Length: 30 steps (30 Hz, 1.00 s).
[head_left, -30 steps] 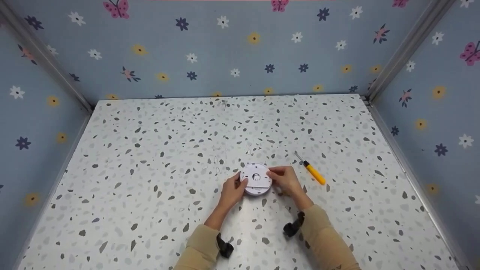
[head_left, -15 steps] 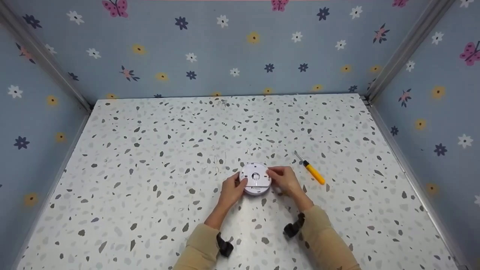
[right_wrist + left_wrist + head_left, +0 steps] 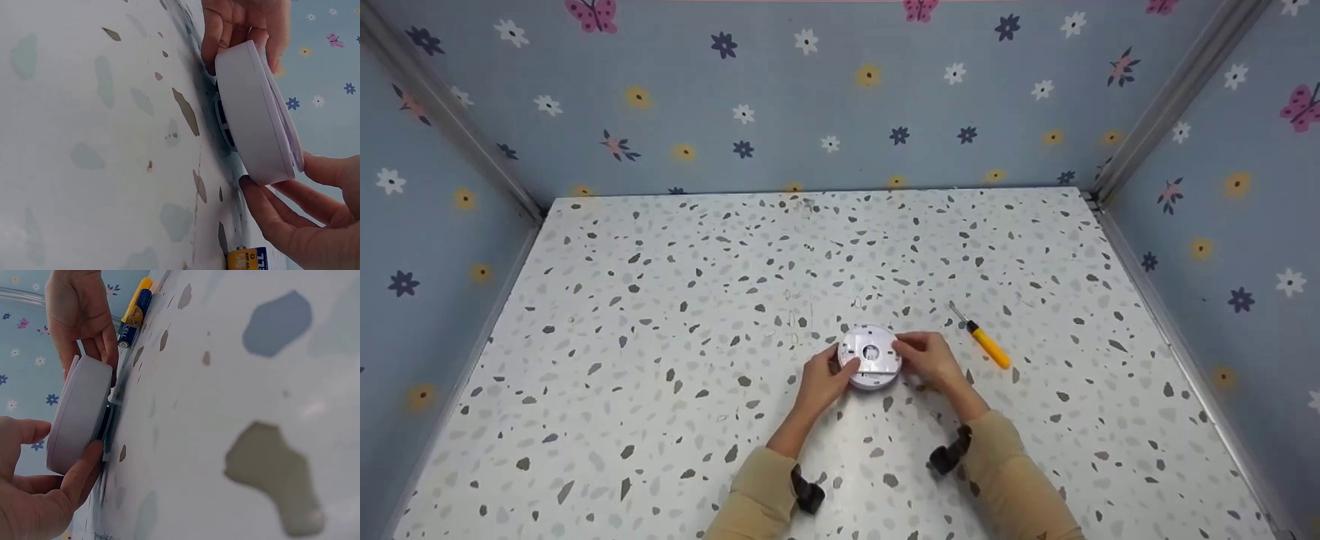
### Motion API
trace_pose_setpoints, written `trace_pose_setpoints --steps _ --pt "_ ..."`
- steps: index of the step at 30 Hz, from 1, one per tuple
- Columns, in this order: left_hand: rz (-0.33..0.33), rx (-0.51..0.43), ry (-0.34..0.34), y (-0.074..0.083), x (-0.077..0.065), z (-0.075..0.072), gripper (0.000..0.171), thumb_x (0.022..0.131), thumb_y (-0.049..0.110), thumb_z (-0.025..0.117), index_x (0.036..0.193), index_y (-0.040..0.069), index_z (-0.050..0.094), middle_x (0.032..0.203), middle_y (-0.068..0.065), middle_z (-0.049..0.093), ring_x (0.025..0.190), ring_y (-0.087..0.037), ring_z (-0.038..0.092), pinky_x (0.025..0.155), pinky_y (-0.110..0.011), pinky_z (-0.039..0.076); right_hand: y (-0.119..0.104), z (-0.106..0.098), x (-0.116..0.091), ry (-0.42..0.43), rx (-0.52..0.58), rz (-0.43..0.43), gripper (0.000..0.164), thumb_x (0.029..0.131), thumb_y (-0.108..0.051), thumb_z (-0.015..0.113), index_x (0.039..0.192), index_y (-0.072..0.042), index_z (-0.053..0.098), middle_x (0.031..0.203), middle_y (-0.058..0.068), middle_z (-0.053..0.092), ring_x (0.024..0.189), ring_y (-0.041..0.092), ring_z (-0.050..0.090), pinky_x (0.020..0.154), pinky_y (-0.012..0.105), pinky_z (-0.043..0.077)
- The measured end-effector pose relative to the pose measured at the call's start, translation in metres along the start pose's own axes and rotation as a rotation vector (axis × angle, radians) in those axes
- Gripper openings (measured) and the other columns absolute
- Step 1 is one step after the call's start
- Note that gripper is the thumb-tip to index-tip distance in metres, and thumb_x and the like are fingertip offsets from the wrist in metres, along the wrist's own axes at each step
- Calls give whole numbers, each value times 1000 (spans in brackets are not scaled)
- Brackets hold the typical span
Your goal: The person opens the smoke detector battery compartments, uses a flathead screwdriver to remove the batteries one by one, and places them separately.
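Observation:
A round white smoke alarm [image 3: 874,384] is held between both hands just above the table, its slotted base with black openings facing down. On its top sits a thin white mounting plate [image 3: 279,101] with a centre hole. In the right wrist view a gap shows between plate and body at the right-hand side. My left hand [image 3: 823,381] grips the left side, thumb on the plate and fingers round the body [image 3: 84,410]. My right hand [image 3: 936,360] pinches the opposite edge, thumb at the plate's rim, fingertips under the body.
A yellow-handled screwdriver [image 3: 988,345] lies to the right of my right hand. A blue and yellow battery [image 3: 247,259] lies on the table close to that hand; the head view does not show it. Flower-patterned walls [image 3: 825,97] enclose the speckled table [image 3: 660,390].
The smoke alarm has shifted very slightly left. My left thumb has slid a little further in over the plate. The right hand keeps its hold at the edge.

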<state>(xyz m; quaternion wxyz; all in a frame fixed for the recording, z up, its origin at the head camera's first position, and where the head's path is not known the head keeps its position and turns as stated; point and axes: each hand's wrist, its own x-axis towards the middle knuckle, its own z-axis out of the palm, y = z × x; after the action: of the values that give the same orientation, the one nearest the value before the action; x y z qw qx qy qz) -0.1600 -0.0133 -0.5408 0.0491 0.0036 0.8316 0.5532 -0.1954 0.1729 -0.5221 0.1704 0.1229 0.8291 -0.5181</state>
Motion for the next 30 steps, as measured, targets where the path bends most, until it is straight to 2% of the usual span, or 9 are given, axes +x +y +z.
trace_pose_setpoints --steps 4,7,10,16,23,27,30 --pt "26 -15 -14 0 0 -1 44 85 22 58 118 -7 51 82 -8 58 68 -12 48 57 -21 40 1 1 1 2 5 -44 31 84 -21 60 111 -6 60 103 7 60 92 17 57 81 29 47" --pt "2 -32 -23 1 -1 -2 43 88 20 54 121 -7 48 88 -10 59 72 -13 51 63 -23 44 1 3 2 7 2 -71 30 85 -20 60 110 -4 60 100 8 61 90 18 57 80 29 47" --pt "-19 -42 -19 2 -2 -2 44 89 16 52 124 -9 44 96 -13 60 78 -15 54 69 -25 46 3 4 4 27 -16 -65 28 84 -22 61 107 -6 62 97 6 60 87 17 56 78 28 47" --pt "-1 -53 -9 1 0 -2 43 86 10 55 121 -12 46 98 -17 61 78 -17 54 69 -27 47 3 5 6 51 -14 -65 26 83 -22 62 104 -7 63 95 6 60 85 17 55 75 28 47" --pt "-26 -26 -4 2 0 0 43 87 13 53 123 -10 45 103 -16 59 84 -19 52 79 -32 45 0 4 6 44 14 -43 26 83 -18 62 105 -5 62 98 8 60 89 19 55 79 29 46" --pt "4 -14 7 0 0 1 41 89 14 50 122 -11 45 105 -18 59 90 -22 53 85 -37 42 0 4 7 51 15 -16 27 83 -18 62 106 -5 62 100 8 60 92 19 54 81 30 46" --pt "33 -9 1 -1 0 0 42 90 17 50 121 -10 46 104 -18 59 89 -22 53 84 -37 42 0 5 7 55 5 -1 28 83 -19 62 107 -6 61 101 8 60 93 19 54 82 29 45"
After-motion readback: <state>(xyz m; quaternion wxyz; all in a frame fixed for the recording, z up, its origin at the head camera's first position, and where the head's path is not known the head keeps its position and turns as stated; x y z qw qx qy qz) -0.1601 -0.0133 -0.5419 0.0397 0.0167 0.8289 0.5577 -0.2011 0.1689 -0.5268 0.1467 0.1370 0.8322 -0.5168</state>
